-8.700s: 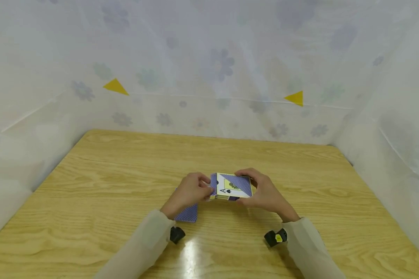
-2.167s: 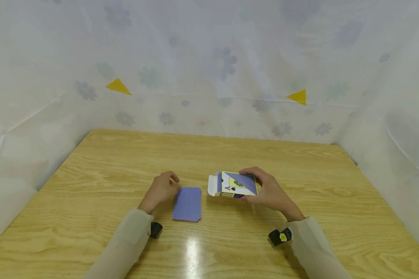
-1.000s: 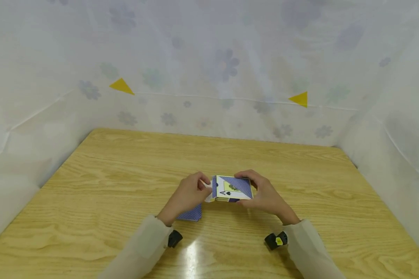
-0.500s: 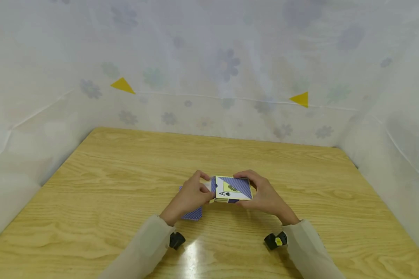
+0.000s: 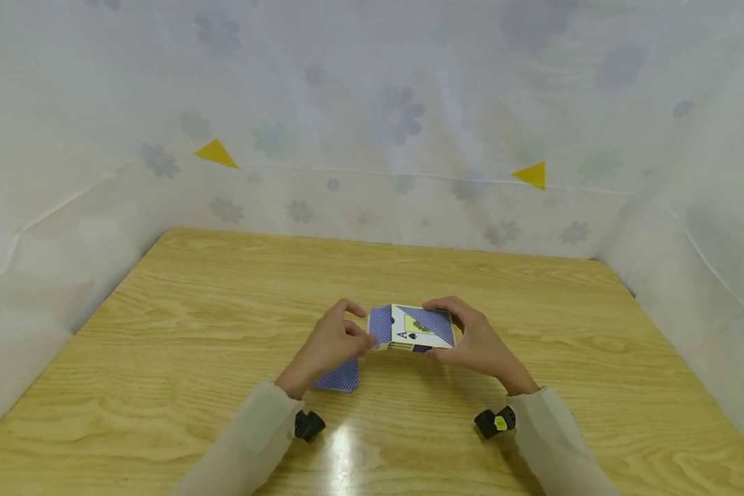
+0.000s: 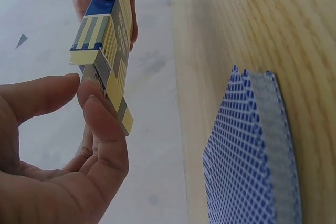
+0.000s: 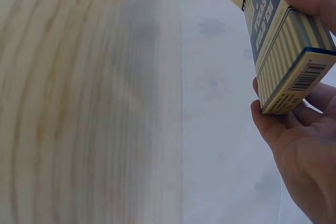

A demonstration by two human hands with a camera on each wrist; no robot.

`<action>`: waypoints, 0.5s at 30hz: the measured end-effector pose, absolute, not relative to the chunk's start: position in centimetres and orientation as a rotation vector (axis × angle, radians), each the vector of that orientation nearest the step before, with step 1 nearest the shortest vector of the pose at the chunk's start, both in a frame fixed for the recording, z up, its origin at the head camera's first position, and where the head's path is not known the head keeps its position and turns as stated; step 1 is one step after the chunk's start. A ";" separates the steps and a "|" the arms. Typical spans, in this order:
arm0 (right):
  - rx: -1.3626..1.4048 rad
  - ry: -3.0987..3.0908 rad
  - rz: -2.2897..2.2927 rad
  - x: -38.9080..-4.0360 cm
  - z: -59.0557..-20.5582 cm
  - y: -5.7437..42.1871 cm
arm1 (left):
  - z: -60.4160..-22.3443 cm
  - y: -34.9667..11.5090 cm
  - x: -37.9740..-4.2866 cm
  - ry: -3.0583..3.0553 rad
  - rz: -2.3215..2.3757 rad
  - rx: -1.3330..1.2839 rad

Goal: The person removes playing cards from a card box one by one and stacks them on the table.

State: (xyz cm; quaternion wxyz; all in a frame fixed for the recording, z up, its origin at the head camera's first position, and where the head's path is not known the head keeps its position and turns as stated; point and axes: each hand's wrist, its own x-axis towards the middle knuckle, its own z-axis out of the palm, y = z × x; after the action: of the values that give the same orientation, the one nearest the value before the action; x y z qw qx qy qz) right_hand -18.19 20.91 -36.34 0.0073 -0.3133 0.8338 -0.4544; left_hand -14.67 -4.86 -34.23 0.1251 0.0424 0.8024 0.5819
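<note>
My right hand (image 5: 471, 337) holds a playing-card box (image 5: 421, 327) above the table, thumb along the near side and fingers on the far side. An ace of spades is printed on its top face, and "Texas Hold'em" shows on its side in the right wrist view. Blue-backed playing cards (image 5: 380, 325) stick out of its open left end. There my left hand (image 5: 331, 341) curls its fingers, thumb and fingertips at the corners of those cards. In the left wrist view, yellow flaps stand out at the box's mouth. Under my left hand lies a stack of blue-backed cards (image 5: 341, 377), partly hidden.
The wooden table (image 5: 235, 296) spreads around the hands. A pale flowered sheet (image 5: 347, 103) walls it at the back and both sides. Two yellow triangles are stuck on the back sheet. Black devices sit at both wrists.
After hovering by the card stack, my left hand has moved right to the box's open end. In the last half second, more blue card back shows past the mouth. The right hand keeps its hold.
</note>
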 end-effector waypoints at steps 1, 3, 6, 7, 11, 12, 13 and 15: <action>-0.979 2.608 -1.421 -18.2 -36.4 20.9 | -34.3 -4.8 -14.7 2.339 1.694 0.121; -0.978 2.614 -1.417 -18.2 -36.4 21.0 | -34.4 -4.7 -14.6 2.341 1.708 0.116; -0.970 2.620 -1.418 -18.2 -36.2 21.1 | -34.6 -4.7 -14.6 2.319 1.774 0.091; -0.964 2.623 -1.419 -18.2 -36.1 21.2 | -34.6 -4.7 -14.6 2.307 1.803 0.083; -0.947 2.624 -1.439 -18.2 -35.9 21.5 | -34.7 -4.8 -14.5 2.279 1.888 0.060; -0.945 2.624 -1.443 -18.3 -35.9 21.5 | -34.7 -4.8 -14.5 2.277 1.897 0.056; -0.945 2.623 -1.446 -18.3 -35.9 21.6 | -34.7 -4.9 -14.5 2.276 1.903 0.054; -0.945 2.623 -1.446 -18.3 -35.9 21.6 | -34.6 -4.9 -14.5 2.273 1.913 0.043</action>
State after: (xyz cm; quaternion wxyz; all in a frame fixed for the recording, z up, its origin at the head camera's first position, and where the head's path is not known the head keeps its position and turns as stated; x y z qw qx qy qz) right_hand -18.33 21.60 -35.89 0.0008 -0.3009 0.8352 -0.4603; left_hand -14.51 -4.92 -34.56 0.0853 0.0144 0.7622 0.6415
